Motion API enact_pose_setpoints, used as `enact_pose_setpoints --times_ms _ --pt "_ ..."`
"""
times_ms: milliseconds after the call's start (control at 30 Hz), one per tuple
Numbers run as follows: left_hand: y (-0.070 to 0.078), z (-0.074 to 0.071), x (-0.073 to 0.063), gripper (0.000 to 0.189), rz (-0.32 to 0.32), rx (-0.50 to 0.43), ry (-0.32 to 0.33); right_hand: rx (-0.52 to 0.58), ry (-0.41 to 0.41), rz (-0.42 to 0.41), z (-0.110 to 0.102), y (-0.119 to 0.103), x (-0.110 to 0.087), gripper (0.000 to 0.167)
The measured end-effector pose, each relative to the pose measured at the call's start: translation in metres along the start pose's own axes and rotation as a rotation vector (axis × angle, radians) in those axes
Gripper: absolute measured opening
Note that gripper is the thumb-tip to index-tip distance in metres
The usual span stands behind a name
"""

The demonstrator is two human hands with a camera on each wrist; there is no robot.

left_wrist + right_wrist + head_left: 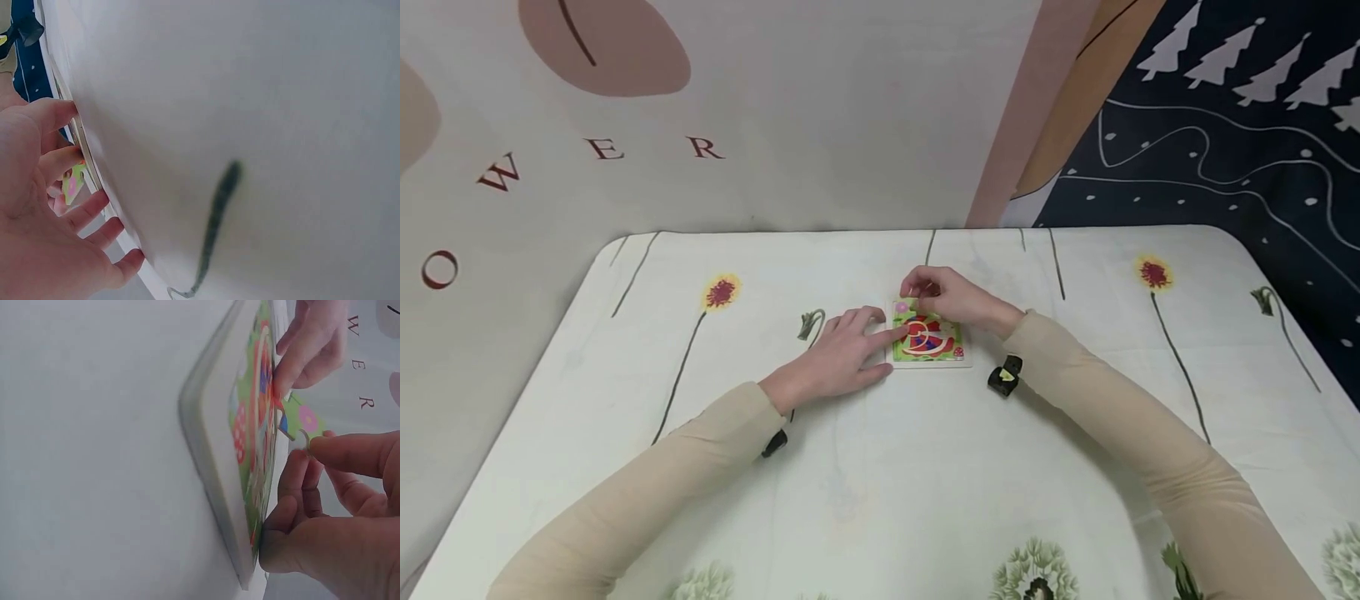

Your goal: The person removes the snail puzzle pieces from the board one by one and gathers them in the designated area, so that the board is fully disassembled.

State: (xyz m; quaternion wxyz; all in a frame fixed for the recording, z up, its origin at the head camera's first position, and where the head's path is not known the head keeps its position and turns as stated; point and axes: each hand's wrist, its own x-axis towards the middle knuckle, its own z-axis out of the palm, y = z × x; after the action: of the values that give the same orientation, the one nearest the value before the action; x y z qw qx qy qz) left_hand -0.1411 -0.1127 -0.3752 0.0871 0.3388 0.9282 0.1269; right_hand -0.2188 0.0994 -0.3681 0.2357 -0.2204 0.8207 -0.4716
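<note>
A small jigsaw puzzle board (928, 364) with a pale border and a red, green and blue picture lies on the table. My right hand (958, 297) is over its far side, pinching a green puzzle piece (306, 419) with a pink flower. In the right wrist view that piece is tilted up from the board. My left hand (842, 354) lies at the board's left side, fingers spread. Its index fingertip touches the picture, while the thumb rests near the lower left corner. The left wrist view mostly shows that hand's palm and the cloth.
A white cloth (880, 467) printed with flowers and stems covers the table. Behind it hangs a pale cloth (850, 125) with letters, and a dark cloth (1210, 158) with white trees is at the right. Black wrist devices (1004, 377) sit at both cuffs.
</note>
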Motion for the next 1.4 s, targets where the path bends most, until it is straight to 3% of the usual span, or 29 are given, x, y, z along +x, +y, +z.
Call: enact_pose_setpoints --times_ms 267,600,1400 --pt "0.0 0.0 0.002 0.057 -0.016 -0.009 -0.014 -0.003 0.052 0.01 -0.001 -0.003 -0.003 0.019" --pt "0.001 0.001 0.003 0.057 -0.045 -0.02 -0.035 0.109 0.145 0.015 -0.017 0.003 -0.011 0.02" --pt "0.003 0.002 0.003 0.057 0.008 0.017 -0.029 0.129 0.247 0.048 -0.044 0.029 -0.041 0.026"
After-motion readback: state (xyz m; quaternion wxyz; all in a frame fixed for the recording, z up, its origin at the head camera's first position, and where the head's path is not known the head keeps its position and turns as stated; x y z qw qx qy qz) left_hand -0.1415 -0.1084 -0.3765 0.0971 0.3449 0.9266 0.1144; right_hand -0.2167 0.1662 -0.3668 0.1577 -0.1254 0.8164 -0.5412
